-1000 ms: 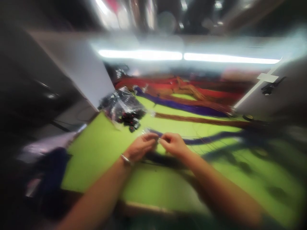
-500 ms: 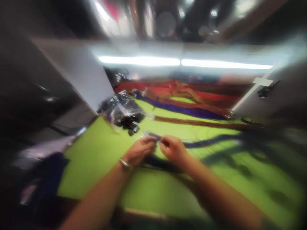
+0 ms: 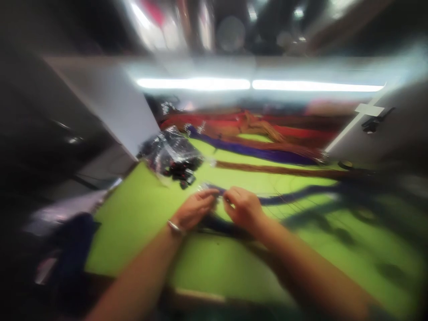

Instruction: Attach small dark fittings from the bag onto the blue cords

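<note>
The picture was blurry. The person's left hand (image 3: 195,209) and right hand (image 3: 244,208) met close together over the green table (image 3: 140,209). The fingertips of both hands were pinched on the near end of a dark blue bundle of thin strands (image 3: 294,195). The bundle lay on the table and ran away to the right from the hands. The blur hid just how the fingers gripped it. A shiny bracelet (image 3: 175,228) sat on the left wrist. A clear plastic bag (image 3: 172,154) with small dark things inside lay near the hands, up and to the left. Farther back, a brown bundle (image 3: 277,169), a purple bundle (image 3: 254,152) and red bundles (image 3: 294,131) lay across the table. A bright light strip (image 3: 254,84) glowed above them.
</note>
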`<state>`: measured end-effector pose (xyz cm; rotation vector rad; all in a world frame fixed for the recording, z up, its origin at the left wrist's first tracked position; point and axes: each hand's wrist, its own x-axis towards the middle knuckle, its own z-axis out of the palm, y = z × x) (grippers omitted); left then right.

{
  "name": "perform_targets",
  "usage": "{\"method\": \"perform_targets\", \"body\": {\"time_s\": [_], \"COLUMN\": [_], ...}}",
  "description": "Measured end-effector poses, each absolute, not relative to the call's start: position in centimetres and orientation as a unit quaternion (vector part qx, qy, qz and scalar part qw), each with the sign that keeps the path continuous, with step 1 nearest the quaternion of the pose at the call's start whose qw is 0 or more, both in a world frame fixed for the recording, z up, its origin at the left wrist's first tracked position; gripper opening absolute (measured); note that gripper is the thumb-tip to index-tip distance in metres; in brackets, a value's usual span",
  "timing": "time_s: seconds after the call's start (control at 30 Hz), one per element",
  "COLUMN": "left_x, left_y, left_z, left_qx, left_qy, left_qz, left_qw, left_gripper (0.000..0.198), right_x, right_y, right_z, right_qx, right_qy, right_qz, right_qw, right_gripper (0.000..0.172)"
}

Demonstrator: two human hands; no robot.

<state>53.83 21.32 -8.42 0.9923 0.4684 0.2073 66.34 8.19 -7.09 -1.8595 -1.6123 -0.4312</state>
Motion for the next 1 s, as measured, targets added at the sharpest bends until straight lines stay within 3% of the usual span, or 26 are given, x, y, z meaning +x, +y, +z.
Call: {"method": "perform_targets", "body": {"time_s": [0.5, 1.0], "left_x": [53.73, 53.73], "left_y": [21.20, 21.13], "left_z": [-8.20, -8.40], "left_qx": [0.467, 0.486], "left_qy": [0.240, 0.233], "left_qz": [0.101, 0.105], "left_qw": [0.845, 0.836], "left_gripper": [0.030, 0.030], "right_x": [66.52, 66.62], "right_y": [8.14, 8.34], "right_z": [-7.01, -7.40], "right_qx": [-0.683, -0.664], "right_qy": [-0.633, -0.656], "right_qz": [-0.260, -0.260], "right_qw": [0.257, 0.248], "right_gripper": [0.017, 0.018]}}
